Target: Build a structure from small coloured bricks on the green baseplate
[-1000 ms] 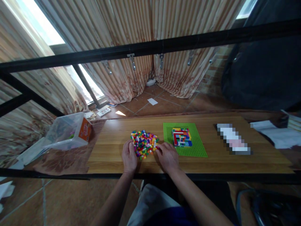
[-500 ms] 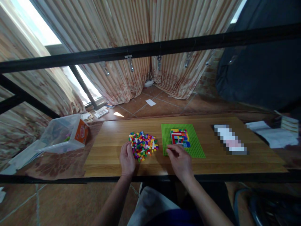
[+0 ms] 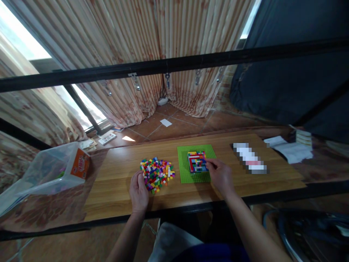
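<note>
A heap of small coloured toy bricks [image 3: 158, 174] lies loose on the wooden table [image 3: 114, 193]. At its near left edge rests my left hand [image 3: 138, 192], thumb against curled fingers; whatever may be inside them is hidden. To the right of the heap lies a green studded baseplate [image 3: 183, 174]. On it stands a low rectangular brick build [image 3: 197, 162] in many colours. My right hand [image 3: 222, 178] is at the build's right side, its thumb and forefinger pinched together. The fingertips are at the build's edge, and any piece between them is too small to make out.
A clear plastic box [image 3: 51, 171] with an orange label stands left of the table. A blurred-out flat item [image 3: 249, 157] lies on the table's right part. White papers [image 3: 290, 149] are beyond the right end. A black metal bar [image 3: 180, 65] crosses in front of the curtains.
My right hand has gone from the build's near left corner to its right side. My left hand stays beside the heap. The whole view has shifted and tilted.
</note>
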Demonstrator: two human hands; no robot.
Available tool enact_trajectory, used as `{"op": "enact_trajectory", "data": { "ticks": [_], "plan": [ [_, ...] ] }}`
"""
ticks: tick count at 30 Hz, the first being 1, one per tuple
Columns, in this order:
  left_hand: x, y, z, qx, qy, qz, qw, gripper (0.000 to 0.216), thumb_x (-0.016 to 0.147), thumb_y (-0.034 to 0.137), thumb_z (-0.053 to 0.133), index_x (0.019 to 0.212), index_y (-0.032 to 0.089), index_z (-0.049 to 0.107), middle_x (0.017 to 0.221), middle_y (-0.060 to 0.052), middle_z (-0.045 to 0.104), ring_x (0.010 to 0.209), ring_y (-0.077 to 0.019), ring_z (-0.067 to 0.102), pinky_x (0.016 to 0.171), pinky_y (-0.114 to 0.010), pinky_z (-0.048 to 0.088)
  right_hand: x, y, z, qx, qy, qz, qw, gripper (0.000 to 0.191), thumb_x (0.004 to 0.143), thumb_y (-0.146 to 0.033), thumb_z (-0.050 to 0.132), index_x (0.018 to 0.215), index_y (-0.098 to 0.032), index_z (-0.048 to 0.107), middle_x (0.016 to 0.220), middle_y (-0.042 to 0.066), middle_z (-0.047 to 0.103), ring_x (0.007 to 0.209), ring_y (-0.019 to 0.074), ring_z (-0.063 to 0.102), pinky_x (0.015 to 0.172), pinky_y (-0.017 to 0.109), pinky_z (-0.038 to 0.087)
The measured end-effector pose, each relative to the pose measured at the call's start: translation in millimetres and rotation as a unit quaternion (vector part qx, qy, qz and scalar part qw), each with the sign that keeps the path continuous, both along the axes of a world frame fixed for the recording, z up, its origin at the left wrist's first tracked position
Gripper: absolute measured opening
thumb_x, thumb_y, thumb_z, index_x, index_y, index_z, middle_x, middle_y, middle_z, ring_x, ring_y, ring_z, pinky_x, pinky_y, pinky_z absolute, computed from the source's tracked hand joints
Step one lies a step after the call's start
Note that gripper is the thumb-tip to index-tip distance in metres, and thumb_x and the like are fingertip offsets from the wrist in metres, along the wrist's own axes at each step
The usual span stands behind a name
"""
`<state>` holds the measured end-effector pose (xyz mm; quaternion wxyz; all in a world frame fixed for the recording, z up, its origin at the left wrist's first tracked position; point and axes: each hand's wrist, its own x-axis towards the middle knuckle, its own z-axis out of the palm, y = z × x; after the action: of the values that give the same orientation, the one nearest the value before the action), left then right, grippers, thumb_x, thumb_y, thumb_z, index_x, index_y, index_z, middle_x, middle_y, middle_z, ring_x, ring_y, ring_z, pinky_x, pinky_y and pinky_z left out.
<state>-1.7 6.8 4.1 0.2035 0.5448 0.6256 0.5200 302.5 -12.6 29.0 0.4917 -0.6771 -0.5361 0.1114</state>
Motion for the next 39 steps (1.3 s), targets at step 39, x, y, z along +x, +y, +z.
{"op": "enact_trajectory", "data": {
  "ticks": [39],
  "plan": [
    [0.8,0.2,0.0,-0.008,0.007,-0.002,1.000,0.033,0.093,0.039,0.039,0.098,0.019,0.064,0.103,-0.007,0.064,0.099,-0.0203,0.059,0.093,-0.034,0.045,-12.0,6.8,-0.4,-0.022,-0.133,-0.006,0.991,0.030,0.082,-0.018,0.042,0.099,-0.018,0.068,0.096,0.009,0.069,0.085,0.0217,0.065,0.078,0.036,0.050]
  ]
}}
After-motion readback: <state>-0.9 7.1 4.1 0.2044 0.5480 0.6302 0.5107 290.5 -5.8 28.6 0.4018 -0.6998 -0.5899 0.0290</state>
